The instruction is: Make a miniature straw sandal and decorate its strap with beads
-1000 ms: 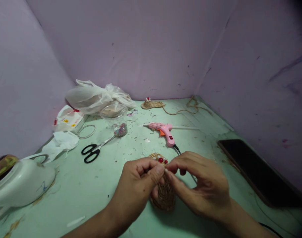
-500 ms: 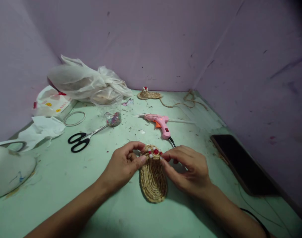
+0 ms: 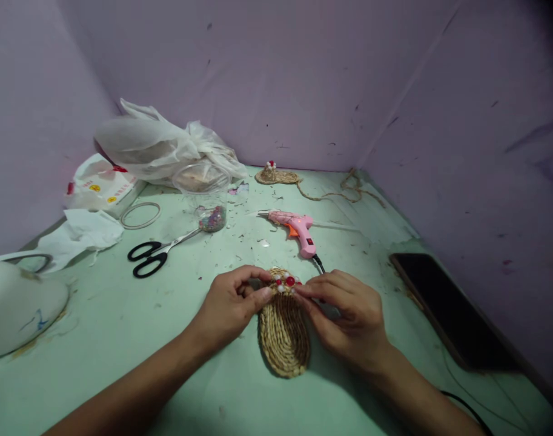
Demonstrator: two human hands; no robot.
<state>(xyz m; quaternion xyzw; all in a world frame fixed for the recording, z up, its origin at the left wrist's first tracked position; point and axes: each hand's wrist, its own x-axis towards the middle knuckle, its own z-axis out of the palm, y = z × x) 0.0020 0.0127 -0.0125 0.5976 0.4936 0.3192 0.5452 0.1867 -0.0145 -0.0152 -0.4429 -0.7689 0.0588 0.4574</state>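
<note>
A small woven straw slipper [image 3: 284,339] lies on the green table, its sole toward me. Red and white beads [image 3: 289,281] sit across its strap. My left hand [image 3: 233,300] pinches the left side of the strap between thumb and fingers. At the right end of the beads, my right hand [image 3: 349,315] has its thumb and index finger pressed together; whether a bead is between them is hidden. Beyond the hands, a pink glue gun [image 3: 298,227] lies on its side.
Black-handled scissors [image 3: 155,255], a cup of beads [image 3: 212,218] and a metal ring [image 3: 140,215] lie left. Behind are plastic bags [image 3: 167,145] and another beaded slipper [image 3: 278,175] with twine. A phone [image 3: 453,309] lies right, a white bowl-like object [image 3: 22,309] far left.
The whole view has shifted slightly, so things appear a little further right. My right fingertips have closed in at the right end of the beads; my left hand keeps its hold.
</note>
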